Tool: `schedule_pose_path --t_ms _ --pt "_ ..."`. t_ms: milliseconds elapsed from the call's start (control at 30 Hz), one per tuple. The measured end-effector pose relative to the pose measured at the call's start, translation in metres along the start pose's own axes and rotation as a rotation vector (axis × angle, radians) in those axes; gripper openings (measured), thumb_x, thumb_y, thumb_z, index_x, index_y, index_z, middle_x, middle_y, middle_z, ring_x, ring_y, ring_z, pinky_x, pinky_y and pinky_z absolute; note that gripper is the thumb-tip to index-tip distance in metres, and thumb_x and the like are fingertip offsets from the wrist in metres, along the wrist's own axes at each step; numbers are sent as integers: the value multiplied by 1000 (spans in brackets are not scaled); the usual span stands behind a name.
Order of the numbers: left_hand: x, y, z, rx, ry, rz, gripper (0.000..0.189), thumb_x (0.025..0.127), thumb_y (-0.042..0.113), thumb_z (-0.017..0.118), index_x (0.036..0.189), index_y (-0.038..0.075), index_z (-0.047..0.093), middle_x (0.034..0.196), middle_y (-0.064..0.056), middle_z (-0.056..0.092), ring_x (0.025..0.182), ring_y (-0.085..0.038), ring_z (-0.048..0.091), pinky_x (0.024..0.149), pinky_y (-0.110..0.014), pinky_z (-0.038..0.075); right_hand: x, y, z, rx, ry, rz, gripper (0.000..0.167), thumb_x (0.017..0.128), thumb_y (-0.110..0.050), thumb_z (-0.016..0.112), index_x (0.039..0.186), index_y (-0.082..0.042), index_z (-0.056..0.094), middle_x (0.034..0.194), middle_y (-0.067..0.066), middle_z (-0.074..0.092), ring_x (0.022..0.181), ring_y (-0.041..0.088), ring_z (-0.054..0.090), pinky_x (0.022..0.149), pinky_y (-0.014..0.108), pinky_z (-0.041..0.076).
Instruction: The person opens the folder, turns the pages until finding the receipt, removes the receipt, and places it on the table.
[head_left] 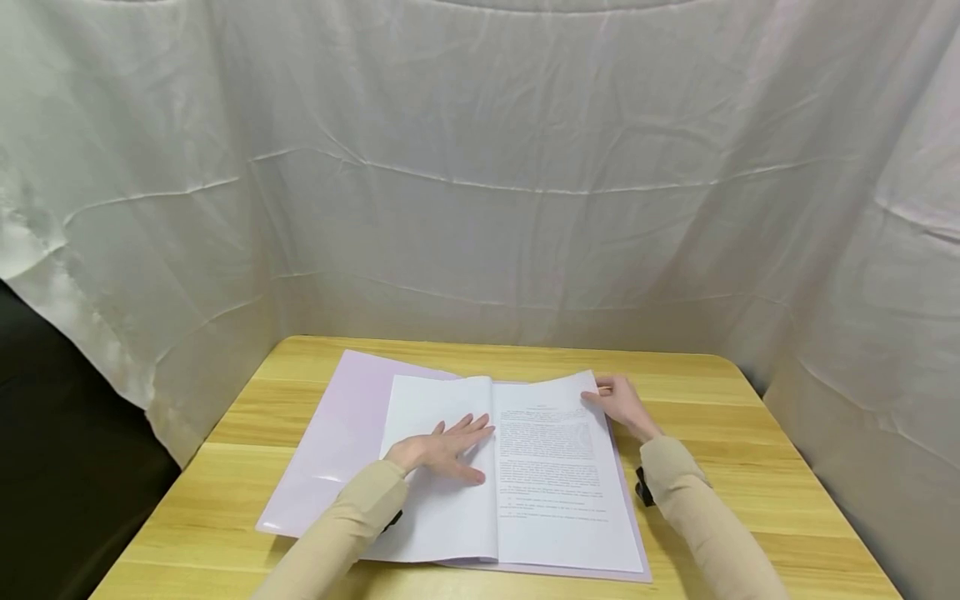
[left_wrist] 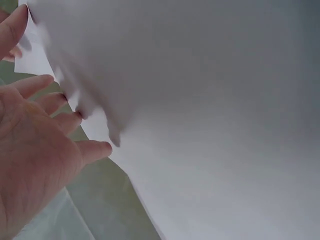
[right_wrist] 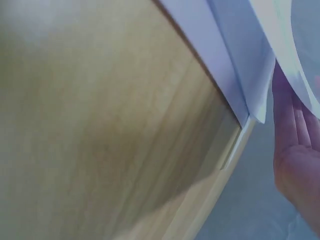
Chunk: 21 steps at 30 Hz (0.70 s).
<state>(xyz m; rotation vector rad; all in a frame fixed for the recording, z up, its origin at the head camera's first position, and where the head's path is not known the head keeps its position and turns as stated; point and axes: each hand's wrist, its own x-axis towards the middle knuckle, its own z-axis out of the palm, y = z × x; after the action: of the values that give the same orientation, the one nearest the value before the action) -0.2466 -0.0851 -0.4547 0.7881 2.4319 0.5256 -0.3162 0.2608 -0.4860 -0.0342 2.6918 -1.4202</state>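
An open document lies in a lilac plastic folder (head_left: 330, 450), its cover spread to the left. Over the blank left-hand page (head_left: 442, 525), my left hand (head_left: 442, 450) has its fingers spread, the tips reaching toward the fold. In the left wrist view, the left palm (left_wrist: 40, 150) shows beside the white sheet (left_wrist: 210, 130). My right hand (head_left: 622, 404) pinches the upper right corner of the printed page (head_left: 551, 483), which curves up there. From the right wrist, straight fingers (right_wrist: 287, 117) show under the lifted sheet (right_wrist: 280, 30); the right thumb is hidden.
The folder and papers lie on a wood-grain table (head_left: 720, 400), near its front edge. Pale grey curtains (head_left: 480, 208) hang behind the table and along both sides. A black area (head_left: 60, 450) shows at the left past the curtain.
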Motion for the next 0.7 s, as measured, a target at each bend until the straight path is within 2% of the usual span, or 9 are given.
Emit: schedule_pose_path --t_ms 133,233,300,400,467,533,600,700 --pt "-2 6 1 29 30 5 84 96 41 65 161 12 21 172 -7 8 160 -30 0 127 -62 -1 -8 0 -5 155 -104 0 45 99 -16 63 136 9 55 117 31 70 88 21 74 74 31 59" --pt "-4 11 4 45 68 4 84 96 42 63 161 8 22 171 -11 10 160 -33 3 126 -64 1 -16 0 -8 256 -218 4 53 104 -26 57 145 5 46 126 32 65 95 25 72 78 35 61" --pt "-5 15 6 44 94 4 85 97 43 62 161 6 21 171 -13 10 159 -35 4 126 -64 2 -22 2 -10 293 -284 6 62 106 -35 50 153 3 34 135 32 59 103 25 69 83 35 59" --pt "-6 19 10 13 135 11 87 97 41 63 160 2 18 171 -16 10 159 -37 4 126 -64 3 -32 1 -12 391 -383 -12 69 109 -45 36 159 0 19 139 29 52 108 23 64 85 34 58" --pt "-6 21 12 -17 158 22 90 96 41 63 160 0 16 170 -19 9 159 -38 4 127 -63 2 -40 -2 -13 464 -447 -39 71 109 -50 25 160 -2 12 136 22 54 103 17 64 81 30 57" --pt "-5 23 14 -46 176 35 93 96 42 64 160 -2 14 169 -21 9 159 -39 4 127 -62 2 -47 -5 -14 586 -533 -72 71 108 -52 16 161 -4 8 133 17 56 103 17 66 82 32 59" --pt "-5 25 16 -77 188 51 95 95 43 64 159 -4 13 169 -23 9 158 -39 4 127 -62 2 -53 -8 -14 685 -609 -102 73 107 -54 9 161 -7 -2 134 12 57 109 18 67 86 33 60" --pt "-4 27 17 -120 190 69 96 95 46 62 159 -5 11 169 -24 8 158 -39 3 127 -61 1 -63 -14 -13 807 -687 -117 73 105 -56 4 160 -12 -15 142 7 54 123 22 63 95 39 59"
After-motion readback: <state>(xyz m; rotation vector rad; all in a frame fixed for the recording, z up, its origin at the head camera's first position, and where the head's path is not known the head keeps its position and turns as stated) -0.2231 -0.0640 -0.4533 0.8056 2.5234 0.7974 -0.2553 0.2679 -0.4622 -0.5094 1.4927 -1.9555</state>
